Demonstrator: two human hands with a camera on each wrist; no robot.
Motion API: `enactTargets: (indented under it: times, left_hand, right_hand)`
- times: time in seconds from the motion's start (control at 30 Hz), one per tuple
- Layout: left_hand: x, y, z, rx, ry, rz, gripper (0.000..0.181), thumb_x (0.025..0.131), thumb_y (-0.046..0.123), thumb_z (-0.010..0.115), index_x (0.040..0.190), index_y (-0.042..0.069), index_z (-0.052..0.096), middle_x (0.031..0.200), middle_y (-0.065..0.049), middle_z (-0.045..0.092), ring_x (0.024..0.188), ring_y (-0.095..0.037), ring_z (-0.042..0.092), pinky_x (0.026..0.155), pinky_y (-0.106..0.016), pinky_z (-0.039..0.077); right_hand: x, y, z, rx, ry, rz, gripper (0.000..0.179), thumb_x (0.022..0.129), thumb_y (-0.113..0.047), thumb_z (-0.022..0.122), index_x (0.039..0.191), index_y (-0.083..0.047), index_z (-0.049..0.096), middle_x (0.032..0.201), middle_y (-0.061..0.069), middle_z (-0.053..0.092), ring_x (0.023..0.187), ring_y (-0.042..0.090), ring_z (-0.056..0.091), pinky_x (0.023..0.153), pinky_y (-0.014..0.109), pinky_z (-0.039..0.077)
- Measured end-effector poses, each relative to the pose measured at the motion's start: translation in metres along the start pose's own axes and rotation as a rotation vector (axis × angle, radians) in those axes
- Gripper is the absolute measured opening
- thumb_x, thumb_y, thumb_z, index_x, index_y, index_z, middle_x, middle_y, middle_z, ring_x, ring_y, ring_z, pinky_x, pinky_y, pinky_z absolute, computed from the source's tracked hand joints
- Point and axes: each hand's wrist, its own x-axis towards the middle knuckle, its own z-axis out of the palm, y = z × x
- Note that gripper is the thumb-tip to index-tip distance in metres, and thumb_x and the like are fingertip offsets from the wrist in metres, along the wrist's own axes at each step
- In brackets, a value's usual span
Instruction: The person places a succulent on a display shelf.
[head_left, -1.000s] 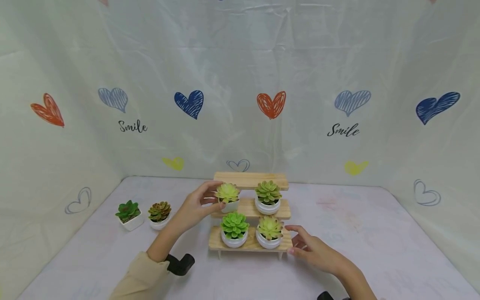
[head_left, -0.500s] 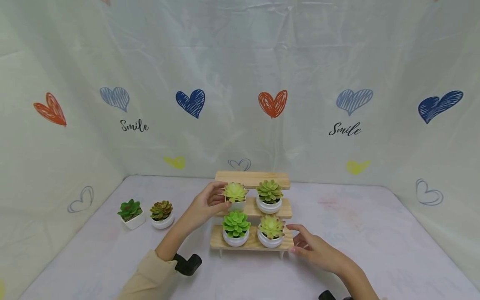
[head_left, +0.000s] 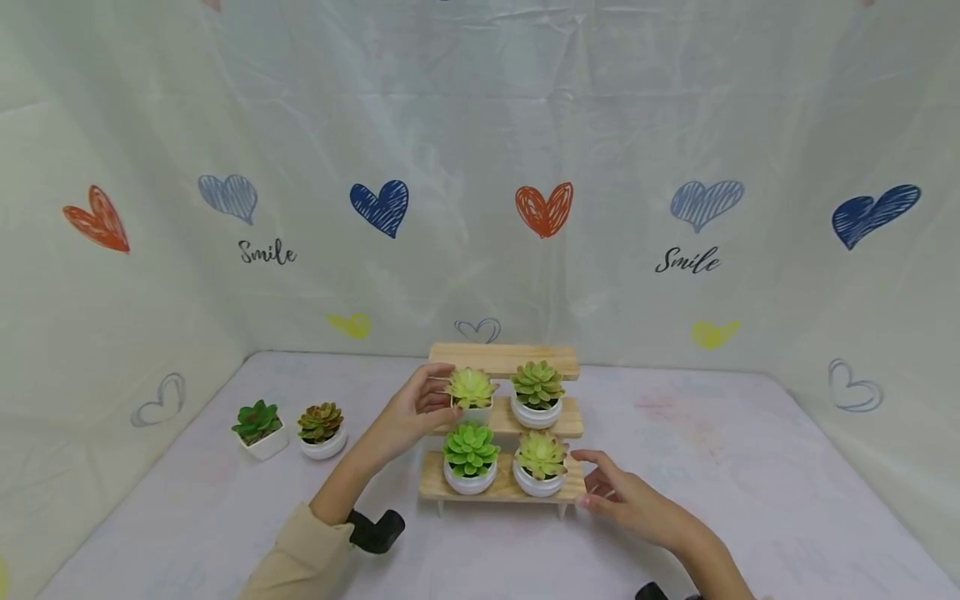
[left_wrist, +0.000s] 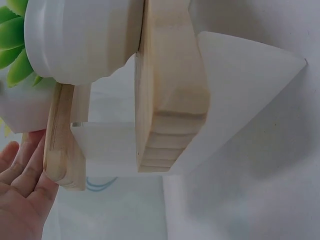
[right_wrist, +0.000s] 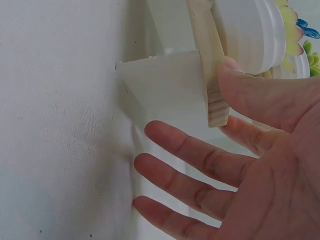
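Observation:
A three-tier wooden plant stand (head_left: pixel 495 488) stands on the table. My left hand (head_left: pixel 405 417) holds a yellow-green succulent in a white pot (head_left: pixel 471 392) at the left of the middle shelf, thumb in front and fingers at its side. Whether the pot's base bears on the board is hidden. My right hand (head_left: pixel 633 504) pinches the right end of the bottom shelf between thumb and forefinger; its other fingers stretch out in the right wrist view. A bright green succulent (head_left: pixel 470 454) and a pink-tipped succulent (head_left: pixel 542 458) sit on that shelf. Another green succulent (head_left: pixel 537 392) occupies the middle shelf's right.
Two more potted succulents stand on the table at left: a dark green one in a square pot (head_left: pixel 262 440) and a reddish-brown one in a round pot (head_left: pixel 322 433). The top shelf (head_left: pixel 502 360) rises behind. A heart-printed white curtain (head_left: pixel 615 167) encloses the back.
My left hand has shifted slightly right along the middle shelf with the yellow-green succulent, then almost stopped. My right hand keeps its place at the stand's end.

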Motion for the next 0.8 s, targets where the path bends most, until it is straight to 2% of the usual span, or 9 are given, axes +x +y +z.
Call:
enactTargets:
  times: [0.2, 0.47, 0.63, 0.8]
  left_hand:
    - [-0.001, 0.0, -0.001, -0.012, -0.017, 0.018, 0.064, 0.087, 0.012, 0.064, 0.14, 0.007, 0.029, 0.132, -0.02, 0.046, 0.117, -0.03, 0.049, 0.103, -0.044, 0.04]
    - [-0.005, 0.001, 0.0, 0.019, -0.014, -0.001, 0.065, 0.088, 0.019, 0.064, 0.141, 0.011, 0.028, 0.135, -0.018, 0.045, 0.122, -0.031, 0.047, 0.105, -0.046, 0.038]
    - [-0.016, 0.002, -0.002, 0.117, 0.036, 0.053, 0.063, 0.09, 0.024, 0.062, 0.141, 0.01, 0.029, 0.134, -0.016, 0.047, 0.123, -0.032, 0.048, 0.103, -0.048, 0.04]
    - [-0.027, 0.003, -0.006, 0.225, 0.124, 0.14, 0.056, 0.089, 0.019, 0.063, 0.138, 0.009, 0.036, 0.129, -0.015, 0.053, 0.121, -0.031, 0.051, 0.103, -0.047, 0.04]
  right_hand:
    - [0.001, 0.0, 0.0, -0.005, -0.002, -0.002, 0.061, 0.094, -0.029, 0.054, 0.14, 0.0, 0.026, 0.1, 0.005, 0.061, 0.094, 0.018, 0.057, 0.075, 0.024, 0.048]
    - [0.001, 0.0, 0.001, -0.023, 0.008, 0.011, 0.062, 0.094, -0.033, 0.054, 0.14, -0.001, 0.027, 0.102, 0.006, 0.061, 0.097, 0.02, 0.057, 0.077, 0.025, 0.048]
    - [0.001, 0.0, 0.001, -0.03, 0.01, 0.008, 0.062, 0.094, -0.033, 0.054, 0.14, -0.002, 0.027, 0.101, 0.006, 0.061, 0.097, 0.02, 0.057, 0.077, 0.024, 0.048]
    - [0.0, 0.0, 0.001, -0.033, 0.008, 0.004, 0.061, 0.094, -0.033, 0.053, 0.14, -0.001, 0.027, 0.101, 0.006, 0.061, 0.097, 0.019, 0.057, 0.077, 0.024, 0.048]
